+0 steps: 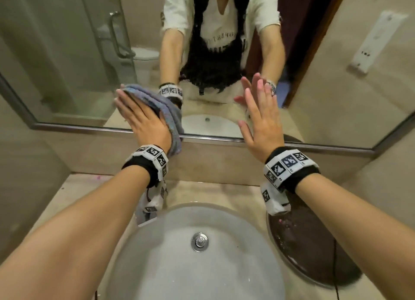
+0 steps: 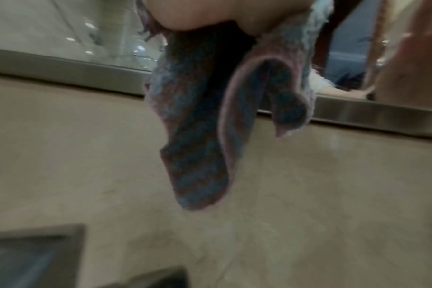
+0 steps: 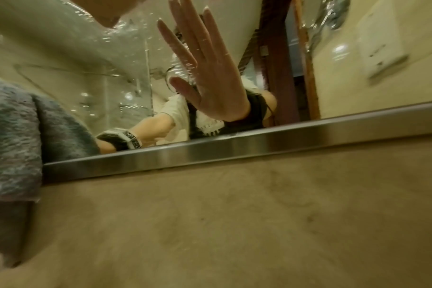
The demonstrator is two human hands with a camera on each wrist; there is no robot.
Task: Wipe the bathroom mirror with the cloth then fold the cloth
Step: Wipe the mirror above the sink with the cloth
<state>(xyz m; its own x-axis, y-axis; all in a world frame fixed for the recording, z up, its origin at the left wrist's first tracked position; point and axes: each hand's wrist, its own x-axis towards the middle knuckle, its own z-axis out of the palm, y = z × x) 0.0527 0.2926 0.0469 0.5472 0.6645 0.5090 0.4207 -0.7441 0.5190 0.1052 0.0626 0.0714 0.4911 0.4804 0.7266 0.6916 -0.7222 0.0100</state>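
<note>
Cloth (image 1: 157, 111) lies bunched under the flat, open left hand (image 1: 143, 120) against the mirror (image 1: 67, 64), right hand (image 1: 262, 120) flat and empty alongside; advise spreading it and pressing evenly, overlapping strokes.

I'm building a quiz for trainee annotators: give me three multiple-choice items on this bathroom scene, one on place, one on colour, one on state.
1. Where is the blue-grey terry cloth?
A. in the sink
B. pressed against the steel-framed wall mirror
C. on the counter

2. What colour is the round sink basin?
A. white
B. black
C. green

3. How is the right hand?
A. in a fist
B. gripping the cloth
C. open, fingers straight

Answers: 1 B, the left hand lies flat on the cloth at the mirror's lower part; 2 A, the basin below the arms is plainly white; 3 C, the head view shows its fingers straight at the glass, and it holds nothing.
</note>
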